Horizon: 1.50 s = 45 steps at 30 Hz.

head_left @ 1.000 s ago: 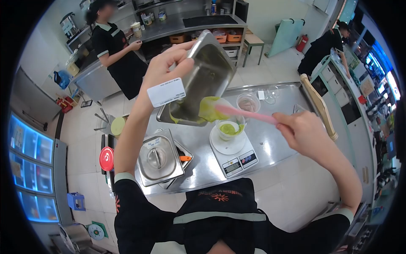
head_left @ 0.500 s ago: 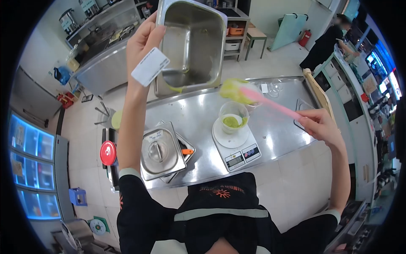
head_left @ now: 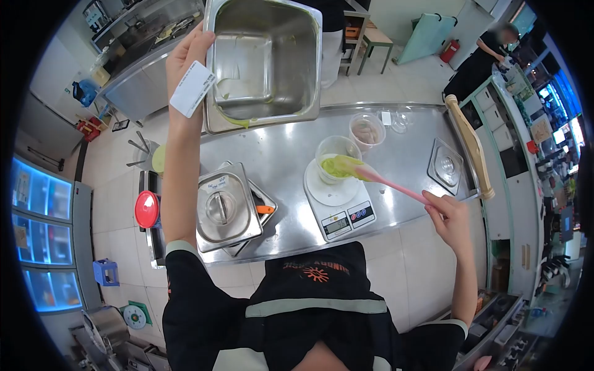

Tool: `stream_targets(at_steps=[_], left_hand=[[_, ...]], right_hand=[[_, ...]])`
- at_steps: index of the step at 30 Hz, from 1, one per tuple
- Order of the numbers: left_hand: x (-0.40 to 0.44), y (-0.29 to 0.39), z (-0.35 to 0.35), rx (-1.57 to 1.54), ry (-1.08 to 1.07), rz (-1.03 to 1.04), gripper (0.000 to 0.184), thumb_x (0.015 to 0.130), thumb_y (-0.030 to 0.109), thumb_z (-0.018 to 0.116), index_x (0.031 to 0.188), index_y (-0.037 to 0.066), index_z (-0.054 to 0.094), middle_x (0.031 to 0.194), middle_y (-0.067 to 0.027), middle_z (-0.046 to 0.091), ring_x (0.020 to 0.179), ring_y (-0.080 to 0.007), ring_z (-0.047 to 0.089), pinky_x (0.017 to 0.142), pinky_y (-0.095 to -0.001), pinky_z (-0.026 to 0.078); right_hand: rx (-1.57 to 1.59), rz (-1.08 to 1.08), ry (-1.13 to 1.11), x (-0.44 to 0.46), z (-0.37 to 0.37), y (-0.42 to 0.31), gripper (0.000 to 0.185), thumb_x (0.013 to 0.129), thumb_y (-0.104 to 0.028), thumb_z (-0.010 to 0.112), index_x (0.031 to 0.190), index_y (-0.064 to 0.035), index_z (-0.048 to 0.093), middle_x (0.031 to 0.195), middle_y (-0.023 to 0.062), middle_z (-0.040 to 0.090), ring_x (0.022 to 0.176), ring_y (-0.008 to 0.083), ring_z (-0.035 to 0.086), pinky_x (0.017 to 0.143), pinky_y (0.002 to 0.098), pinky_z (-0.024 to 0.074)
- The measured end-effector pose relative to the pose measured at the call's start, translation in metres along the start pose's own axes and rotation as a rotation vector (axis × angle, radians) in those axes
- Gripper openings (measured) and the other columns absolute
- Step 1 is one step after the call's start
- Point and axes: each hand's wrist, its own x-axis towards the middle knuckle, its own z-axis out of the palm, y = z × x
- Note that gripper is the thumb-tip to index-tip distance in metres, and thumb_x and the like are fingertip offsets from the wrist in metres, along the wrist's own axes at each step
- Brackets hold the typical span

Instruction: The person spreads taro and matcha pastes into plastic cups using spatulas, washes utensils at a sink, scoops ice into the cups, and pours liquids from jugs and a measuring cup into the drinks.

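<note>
My left hand (head_left: 190, 54) grips the side rim of a deep steel food pan (head_left: 266, 68), tilted so its inside faces me, with green smears along its walls. A white label hangs by that wrist. In my right hand (head_left: 447, 216) is the handle of a pink spatula (head_left: 396, 185). Its blade, coated in green paste (head_left: 342, 166), reaches the mouth of a clear plastic cup (head_left: 337, 148). The cup stands on a white digital kitchen scale (head_left: 339, 213), whose display digits I cannot read surely.
Left on the steel table (head_left: 284, 179) sits a lidded steel pan (head_left: 226, 210), an orange handle beside it. Behind the scale stands another plastic cup (head_left: 367, 130). A steel lid (head_left: 445, 166) lies at right. Two people stand beyond the table.
The spatula has come down from above the table to the cup, its green paste now at the cup's mouth. The steel pan shifted slightly left in view. A second person appears behind it.
</note>
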Motion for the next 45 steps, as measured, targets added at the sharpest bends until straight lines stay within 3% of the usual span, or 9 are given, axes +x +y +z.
stream_targets(at_steps=[6, 12, 15, 19, 25, 31, 37, 43, 45], left_hand=[[0.001, -0.009, -0.007, -0.013, -0.029, -0.016, 0.032, 0.079, 0.012, 0.052, 0.107, -0.004, 0.054, 0.082, -0.0017, 0.059, 0.067, -0.0033, 0.052, 0.06, -0.0144, 0.04], [0.001, -0.013, -0.005, -0.056, -0.002, -0.034, 0.032, 0.079, 0.012, 0.053, 0.106, -0.004, 0.054, 0.083, -0.0026, 0.06, 0.066, -0.0034, 0.052, 0.059, -0.0142, 0.04], [-0.001, -0.012, -0.005, -0.044, 0.011, -0.066, 0.032, 0.079, 0.013, 0.053, 0.106, -0.004, 0.054, 0.084, -0.0032, 0.06, 0.067, -0.0036, 0.053, 0.06, -0.0146, 0.041], [-0.003, -0.009, -0.008, -0.034, 0.023, -0.066, 0.032, 0.079, 0.014, 0.053, 0.106, -0.004, 0.055, 0.083, -0.0031, 0.06, 0.067, -0.0037, 0.053, 0.06, -0.015, 0.041], [-0.002, -0.01, -0.018, -0.013, 0.076, -0.098, 0.031, 0.079, 0.015, 0.053, 0.105, -0.003, 0.056, 0.082, -0.0035, 0.06, 0.067, -0.0042, 0.054, 0.06, -0.0152, 0.042], [-0.001, -0.011, -0.016, 0.009, 0.082, -0.073, 0.033, 0.079, 0.018, 0.055, 0.104, -0.003, 0.056, 0.083, -0.003, 0.061, 0.07, -0.0052, 0.055, 0.062, -0.0156, 0.042], [-0.007, -0.006, -0.01, 0.036, 0.048, -0.138, 0.033, 0.078, 0.018, 0.055, 0.104, -0.003, 0.056, 0.084, -0.0038, 0.061, 0.069, -0.0055, 0.055, 0.062, -0.0158, 0.042], [-0.011, -0.006, -0.013, -0.03, 0.036, -0.131, 0.032, 0.079, 0.017, 0.054, 0.105, -0.002, 0.056, 0.085, -0.0044, 0.061, 0.068, -0.0059, 0.056, 0.06, -0.0155, 0.042], [-0.012, -0.005, -0.014, -0.011, 0.057, -0.111, 0.032, 0.079, 0.016, 0.053, 0.105, -0.002, 0.056, 0.085, -0.0045, 0.061, 0.069, -0.0061, 0.056, 0.061, -0.0156, 0.043]], right_hand=[[0.224, 0.095, 0.19, -0.014, 0.005, 0.021, 0.024, 0.072, -0.002, 0.06, 0.096, -0.0062, 0.062, 0.06, 0.0094, 0.054, 0.048, 0.0158, 0.05, 0.043, 0.0262, 0.0375], [-0.013, 0.058, 0.204, -0.005, -0.01, -0.007, 0.029, 0.071, 0.0, 0.06, 0.099, -0.0081, 0.06, 0.062, 0.0085, 0.053, 0.049, 0.0179, 0.049, 0.044, 0.0273, 0.0379], [-0.043, -0.042, 0.205, -0.006, 0.016, -0.009, 0.033, 0.069, 0.001, 0.06, 0.1, -0.0098, 0.06, 0.064, 0.0071, 0.052, 0.052, 0.0187, 0.05, 0.045, 0.0271, 0.0378], [-0.395, -0.245, 0.237, -0.019, 0.041, 0.006, 0.037, 0.064, -0.001, 0.059, 0.098, -0.0153, 0.061, 0.071, 0.0039, 0.049, 0.055, 0.017, 0.046, 0.047, 0.0273, 0.0376], [-0.472, -0.263, 0.192, -0.048, 0.032, 0.008, 0.039, 0.063, -0.001, 0.058, 0.099, -0.0166, 0.062, 0.074, 0.0046, 0.047, 0.057, 0.0172, 0.045, 0.048, 0.0273, 0.0373], [-0.212, -0.185, 0.157, -0.056, 0.004, 0.007, 0.036, 0.065, 0.002, 0.06, 0.098, -0.0119, 0.062, 0.07, 0.0056, 0.049, 0.054, 0.0176, 0.047, 0.046, 0.0263, 0.0365], [0.092, 0.122, 0.172, -0.037, -0.001, 0.0, 0.028, 0.073, 0.002, 0.056, 0.101, -0.0049, 0.06, 0.063, 0.006, 0.052, 0.049, 0.0119, 0.046, 0.045, 0.0211, 0.0345], [0.923, 0.53, -0.076, -0.021, 0.035, -0.005, 0.027, 0.082, -0.01, 0.051, 0.108, -0.0022, 0.054, 0.06, 0.0016, 0.051, 0.038, -0.0001, 0.031, 0.033, 0.0157, 0.0212], [0.89, 0.556, -0.084, -0.016, 0.045, -0.006, 0.026, 0.082, -0.011, 0.052, 0.106, -0.0033, 0.055, 0.06, 0.0018, 0.051, 0.038, -0.0001, 0.03, 0.032, 0.0163, 0.0196]])
